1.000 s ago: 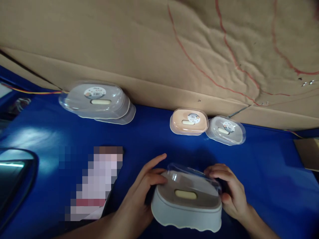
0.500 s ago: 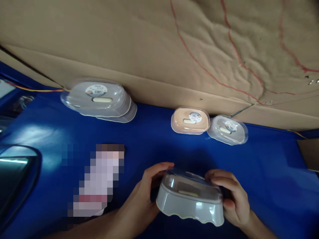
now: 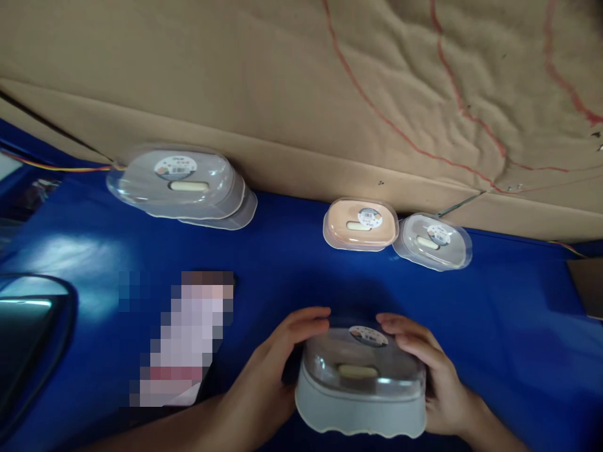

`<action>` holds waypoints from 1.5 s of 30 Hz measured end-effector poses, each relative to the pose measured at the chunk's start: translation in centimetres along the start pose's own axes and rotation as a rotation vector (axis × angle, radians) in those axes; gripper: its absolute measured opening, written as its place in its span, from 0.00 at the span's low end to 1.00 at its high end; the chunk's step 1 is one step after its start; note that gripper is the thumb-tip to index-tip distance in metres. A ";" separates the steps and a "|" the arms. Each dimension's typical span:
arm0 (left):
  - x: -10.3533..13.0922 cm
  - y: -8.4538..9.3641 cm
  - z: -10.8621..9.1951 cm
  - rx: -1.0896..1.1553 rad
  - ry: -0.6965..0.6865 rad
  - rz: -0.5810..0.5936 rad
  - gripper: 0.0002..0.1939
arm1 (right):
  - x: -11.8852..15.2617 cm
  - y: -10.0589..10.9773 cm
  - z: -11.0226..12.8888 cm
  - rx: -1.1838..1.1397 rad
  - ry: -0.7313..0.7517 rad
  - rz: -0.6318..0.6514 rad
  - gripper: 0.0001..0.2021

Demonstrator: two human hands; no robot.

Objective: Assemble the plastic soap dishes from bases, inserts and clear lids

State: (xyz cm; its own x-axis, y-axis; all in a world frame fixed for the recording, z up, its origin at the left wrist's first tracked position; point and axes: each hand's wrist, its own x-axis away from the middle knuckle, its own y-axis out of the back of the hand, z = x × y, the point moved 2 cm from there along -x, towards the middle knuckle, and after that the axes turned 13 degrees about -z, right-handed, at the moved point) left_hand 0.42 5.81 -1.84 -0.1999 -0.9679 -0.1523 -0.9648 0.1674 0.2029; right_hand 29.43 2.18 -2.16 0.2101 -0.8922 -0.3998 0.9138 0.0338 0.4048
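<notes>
A grey plastic soap box with a clear lid is held between both my hands, low in the view. Its lid carries a round label and a cream oblong piece, and the lower edge is wavy. My left hand grips the left end, fingers curled over the lid's far edge. At the opposite end, my right hand wraps the side, with fingertips on the far side of the lid. Both thumbs are largely hidden.
Similar lidded boxes stand along the brown paper backing: grey ones at left, a peach one and a grey one at right. A blurred-out phone-like object and a dark-screened device lie left on the blue table.
The held soap box has tilted, so more of its lid top and label shows. My right fingers have shifted over the lid's far side. The camera view has moved slightly.
</notes>
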 end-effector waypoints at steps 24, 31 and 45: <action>-0.2 0.5 -1.7 0.085 0.235 0.312 0.62 | -1.4 -0.1 1.1 0.056 0.014 0.062 0.29; 0.5 0.0 -0.8 0.142 0.184 0.190 0.59 | -1.7 -0.5 1.4 0.080 0.032 0.133 0.38; 0.0 0.1 -1.2 0.100 0.085 0.233 0.58 | -1.8 0.2 2.0 0.021 0.021 0.236 0.37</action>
State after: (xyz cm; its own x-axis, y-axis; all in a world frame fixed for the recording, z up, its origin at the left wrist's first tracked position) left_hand 0.51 5.59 -0.64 -0.4076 -0.9126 -0.0301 -0.9074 0.4012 0.1253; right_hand 28.56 2.95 0.28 0.4243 -0.8510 -0.3095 0.8313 0.2306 0.5058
